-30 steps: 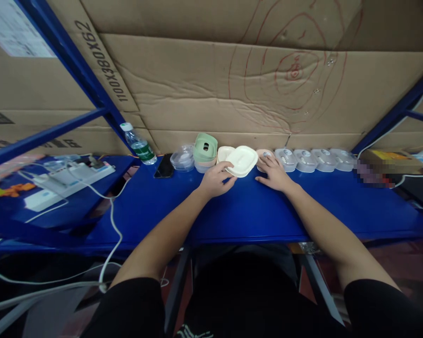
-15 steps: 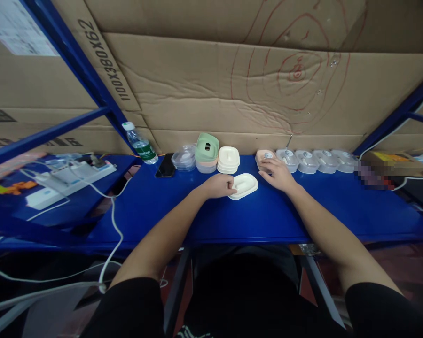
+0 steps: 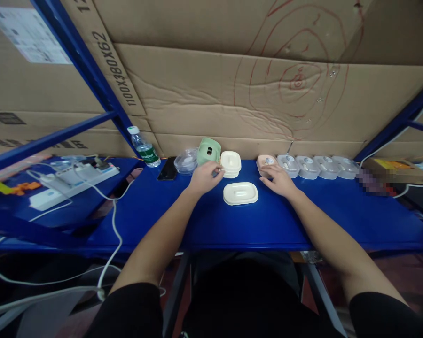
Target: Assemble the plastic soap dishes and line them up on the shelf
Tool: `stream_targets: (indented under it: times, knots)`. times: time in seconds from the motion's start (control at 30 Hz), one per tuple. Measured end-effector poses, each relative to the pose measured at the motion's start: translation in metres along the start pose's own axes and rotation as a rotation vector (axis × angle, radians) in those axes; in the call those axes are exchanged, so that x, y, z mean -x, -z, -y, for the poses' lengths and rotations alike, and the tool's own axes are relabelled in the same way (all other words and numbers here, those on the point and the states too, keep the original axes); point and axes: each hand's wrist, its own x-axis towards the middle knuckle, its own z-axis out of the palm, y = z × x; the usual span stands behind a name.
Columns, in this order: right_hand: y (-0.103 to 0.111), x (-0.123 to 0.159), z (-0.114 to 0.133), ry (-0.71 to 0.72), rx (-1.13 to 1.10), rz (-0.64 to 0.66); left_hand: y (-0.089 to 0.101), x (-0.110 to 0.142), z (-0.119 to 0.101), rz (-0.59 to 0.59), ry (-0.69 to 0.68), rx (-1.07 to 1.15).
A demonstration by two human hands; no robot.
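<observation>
A long cream lid (image 3: pixel 245 199) with a raised middle lies on the blue table, between and in front of my hands. My left hand (image 3: pixel 205 178) hovers at the green square piece with a slot (image 3: pixel 209 149), its fingers loosely bent and apart. Its fingertips are close beside a stack of square cream lids (image 3: pixel 231 162); whether they touch is unclear. The container under the green piece is mostly behind that hand. At the right, my right hand (image 3: pixel 279 180) rests with spread fingers against the front of a peach-coloured box (image 3: pixel 262 162), not gripping it.
Several clear lidded boxes (image 3: pixel 308 167) stand in a row right of the peach box. On the left are clear round-cornered containers (image 3: pixel 185 162), a black phone (image 3: pixel 167 169) and a water bottle (image 3: pixel 147 151). A power strip (image 3: pixel 74 183) with cables lies farther left. Cardboard (image 3: pixel 197 94) walls the back.
My left hand has let go of the long cream lid and moved back and left to the green piece. The lid now lies flat and straighter. The right hand stays by the peach box.
</observation>
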Motion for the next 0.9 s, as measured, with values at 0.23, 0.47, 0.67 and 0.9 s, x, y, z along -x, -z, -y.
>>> stream_targets:
  times: [0.23,0.47,0.67,0.9]
  knots:
    - [0.001,0.0,0.001,-0.004,-0.004,0.02,0.017,-0.006,0.028,-0.047,0.328,-0.166]
    - [0.003,0.0,0.001,0.012,0.009,0.043,0.018,-0.006,0.031,-0.061,0.323,-0.111]
    - [0.007,-0.001,0.005,-0.011,-0.019,0.063,0.018,-0.007,0.023,-0.235,0.266,0.115]
    - [0.011,-0.003,0.037,-0.114,-0.414,-0.097,0.012,-0.006,-0.041,0.052,0.339,0.884]
